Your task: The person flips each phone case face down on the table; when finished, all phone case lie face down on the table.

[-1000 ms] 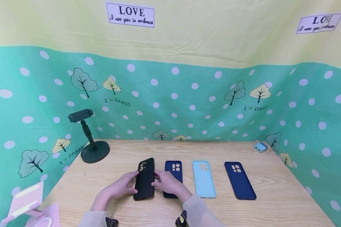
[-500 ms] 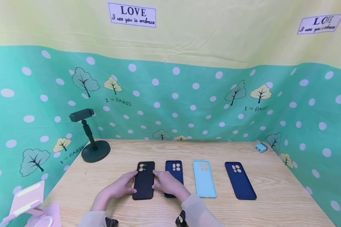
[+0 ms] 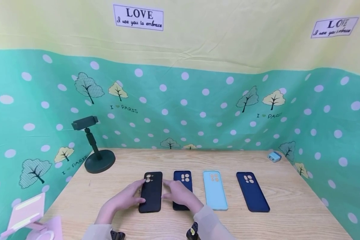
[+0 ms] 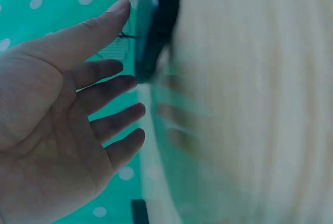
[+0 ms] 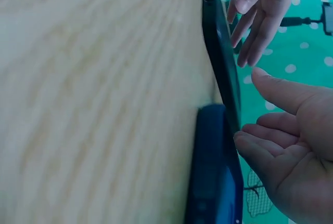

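Head view: a person's two hands framed a black phone case (image 3: pixel 151 196), which was at the near left end of a row of four cases on the pale wooden table (image 3: pixel 291 190), its camera openings at the far end. The left hand (image 3: pixel 124 198) was at the case's left edge, thumb toward the near end and a finger farther up; its grip was loose, and the left wrist view showed the fingers extended and spread. The right hand (image 3: pixel 181 194) was at the opposite edge, its grip also relaxed, thumb apart from softly bent fingers; whether the fingertips touched the black case could not be told. Beneath the right hand lay a dark blue case (image 3: pixel 189 185), partly hidden by it. Farther right came a light blue case (image 3: pixel 216 196), then a second dark blue case (image 3: pixel 254 196) lying at a slant. At the back left stood a black stand (image 3: pixel 99 162) with a round base; a pink stand (image 3: pixel 27 210) was at the near left. A small light blue block (image 3: pixel 274 156) sat at the back right corner. Behind everything hung a green and yellow curtain (image 3: pixel 198 123) printed with dots and trees.
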